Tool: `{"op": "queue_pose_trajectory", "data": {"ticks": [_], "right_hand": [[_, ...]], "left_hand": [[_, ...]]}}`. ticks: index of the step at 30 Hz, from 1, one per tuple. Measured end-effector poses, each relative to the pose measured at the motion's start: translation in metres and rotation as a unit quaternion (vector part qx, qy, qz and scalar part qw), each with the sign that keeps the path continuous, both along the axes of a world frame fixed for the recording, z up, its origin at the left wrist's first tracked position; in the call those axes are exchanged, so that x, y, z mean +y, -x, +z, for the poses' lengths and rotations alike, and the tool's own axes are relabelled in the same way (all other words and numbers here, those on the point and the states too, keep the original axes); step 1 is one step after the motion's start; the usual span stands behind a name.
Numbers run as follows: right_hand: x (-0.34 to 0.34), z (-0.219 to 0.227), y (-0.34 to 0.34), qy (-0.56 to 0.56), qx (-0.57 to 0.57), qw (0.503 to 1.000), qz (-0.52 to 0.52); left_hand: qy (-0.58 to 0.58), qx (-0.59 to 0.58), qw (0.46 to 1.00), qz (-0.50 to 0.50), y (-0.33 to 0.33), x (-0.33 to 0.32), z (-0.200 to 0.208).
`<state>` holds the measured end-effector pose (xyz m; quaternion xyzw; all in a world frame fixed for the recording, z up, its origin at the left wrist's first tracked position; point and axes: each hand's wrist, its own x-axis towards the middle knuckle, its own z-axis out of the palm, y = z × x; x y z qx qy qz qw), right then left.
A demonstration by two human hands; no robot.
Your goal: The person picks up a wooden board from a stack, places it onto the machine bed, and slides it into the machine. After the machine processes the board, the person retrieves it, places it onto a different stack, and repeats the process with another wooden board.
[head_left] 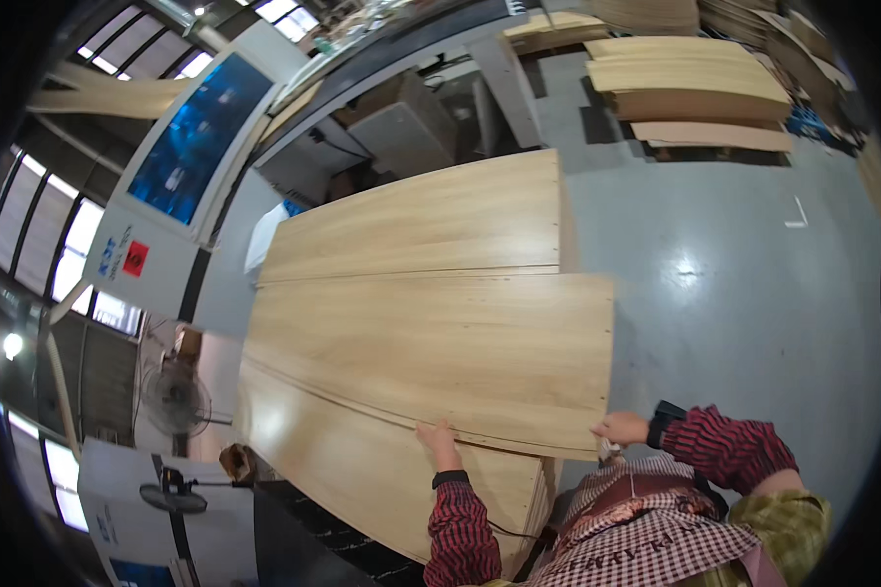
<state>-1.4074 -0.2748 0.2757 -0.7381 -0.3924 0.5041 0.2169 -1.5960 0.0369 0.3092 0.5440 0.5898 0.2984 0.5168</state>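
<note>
Person leans over a stack of big light-wood panels. Left hand (442,440) lies flat, fingers spread, on the near edge of the top panel (431,352), not closed round anything. Right hand (619,428) pinches that panel's near right corner, grip clamped on the edge. Top panel sits slightly askew over the lower panel (362,470); another panel (421,220) lies just behind. More board stacks (690,83) sit well apart on the grey floor (734,293). A fan (174,399) stands at left.

Grey floor (715,293) – fan (174,399) – stacked boards (685,73)
</note>
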Motion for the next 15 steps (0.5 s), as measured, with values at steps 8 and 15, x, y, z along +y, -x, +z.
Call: {"op": "queue_pose_trajectory", "data": {"ticks": [8,15], "right_hand": [[0.077,0.02,0.006,0.031,-0.011,0.998,0.055],[0.107,0.038,0.007,0.064,0.055,0.996,0.038]], "left_hand": [[-0.03,0.058,0.997,-0.038,0.008,-0.013,-0.015],[-0.038,0.167,0.984,-0.048,0.001,-0.016,-0.002]]}}
